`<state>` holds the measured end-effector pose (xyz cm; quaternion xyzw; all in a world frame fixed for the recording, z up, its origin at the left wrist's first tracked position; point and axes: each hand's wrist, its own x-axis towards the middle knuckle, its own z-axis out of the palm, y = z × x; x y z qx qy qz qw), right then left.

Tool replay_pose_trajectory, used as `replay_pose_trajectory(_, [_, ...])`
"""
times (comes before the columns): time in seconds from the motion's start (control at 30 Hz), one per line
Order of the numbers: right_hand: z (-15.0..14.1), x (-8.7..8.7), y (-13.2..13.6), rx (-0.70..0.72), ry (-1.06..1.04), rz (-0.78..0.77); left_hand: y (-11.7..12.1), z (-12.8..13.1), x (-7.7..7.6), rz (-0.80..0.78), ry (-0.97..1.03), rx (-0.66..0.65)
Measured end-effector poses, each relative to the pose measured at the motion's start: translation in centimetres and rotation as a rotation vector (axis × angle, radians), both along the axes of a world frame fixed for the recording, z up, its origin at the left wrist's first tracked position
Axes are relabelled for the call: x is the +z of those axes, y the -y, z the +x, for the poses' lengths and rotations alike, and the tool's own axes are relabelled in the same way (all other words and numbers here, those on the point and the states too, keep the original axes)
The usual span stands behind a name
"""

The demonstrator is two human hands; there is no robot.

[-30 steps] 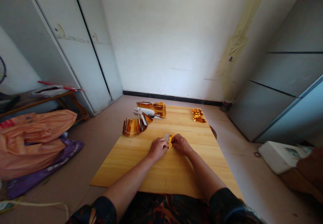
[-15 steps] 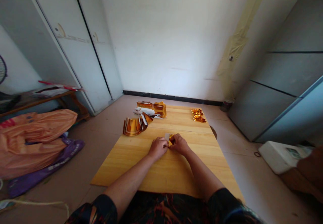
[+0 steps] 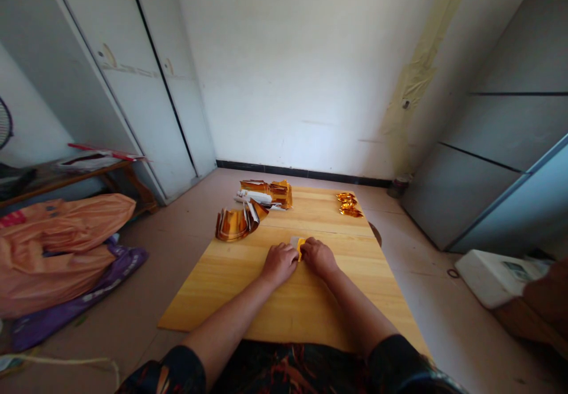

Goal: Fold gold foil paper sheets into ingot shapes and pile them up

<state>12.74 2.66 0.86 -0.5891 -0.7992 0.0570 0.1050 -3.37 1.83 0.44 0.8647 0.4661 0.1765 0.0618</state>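
Note:
Between my hands, low over the middle of the wooden table (image 3: 213, 287), is a small sheet of gold foil paper (image 3: 301, 248) with a pale, whitish part at its far left. My left hand (image 3: 281, 262) has its fingers closed on the sheet's left side. On the other side, my right hand (image 3: 318, 256) grips its right edge with curled fingers. The hands cover most of the sheet, so its full shape is hidden. Folded gold foil pieces (image 3: 348, 204) lie in a small group at the far right of the table.
At the table's far left are a curved stack of gold foil sheets (image 3: 233, 223) and a second stack (image 3: 280, 194) behind it. An orange bag (image 3: 66, 234) lies on the floor to the left. A white foam box (image 3: 488, 275) stands at the right.
The fingers of both hands have shifted on the foil paper, and more of its gold side shows between them. My right hand has dropped slightly. The stacks and folded pieces stay put.

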Motion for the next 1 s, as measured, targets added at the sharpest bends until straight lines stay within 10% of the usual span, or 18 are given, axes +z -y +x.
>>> replay_pose_trajectory(0.3, [-0.8, 1.6, 2.8, 0.133, 0.123, -0.018, -1.0, -2.1, 0.4, 0.108, -0.069, -0.094])
replay_pose_trajectory(1.0, [1.7, -1.2, 0.6, 0.291, 0.006, 0.15, -0.3, -0.5, 0.4, 0.059, -0.16, 0.031])
